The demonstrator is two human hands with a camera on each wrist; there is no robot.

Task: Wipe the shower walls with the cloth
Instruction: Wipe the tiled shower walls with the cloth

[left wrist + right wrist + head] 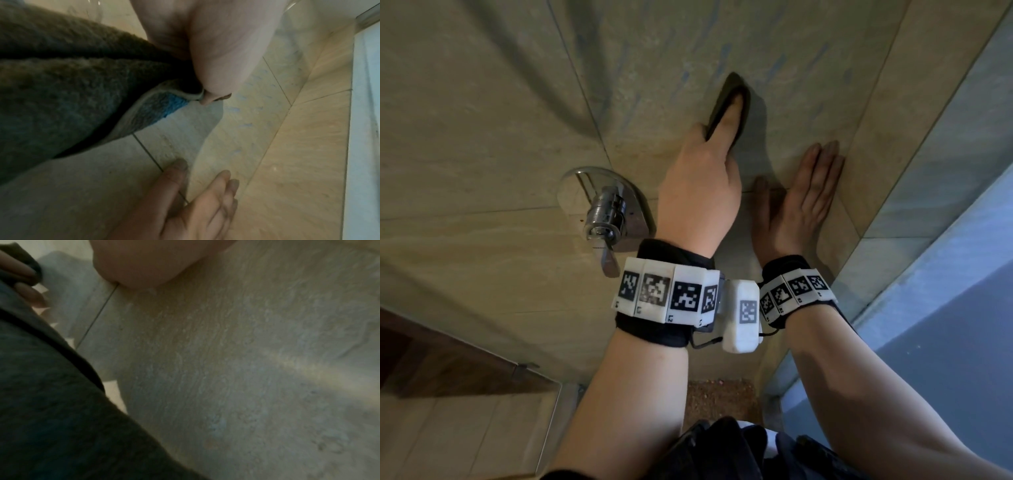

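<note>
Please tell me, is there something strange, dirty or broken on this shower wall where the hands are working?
Nothing looks broken. The one oddity is bluish streaks and specks on the tiled wall, above the cloth held by the left hand. They could be residue or cleaner; I cannot tell which. The right hand lies flat on the wall.

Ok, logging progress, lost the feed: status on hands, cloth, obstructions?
Left hand grips cloth against wall. Right hand flat on wall. Shower valve left of hands, clear of cloth.

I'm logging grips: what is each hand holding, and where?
Left hand grips the cloth by its near edge. Right hand holds nothing; it lies flat on the wall.
</note>
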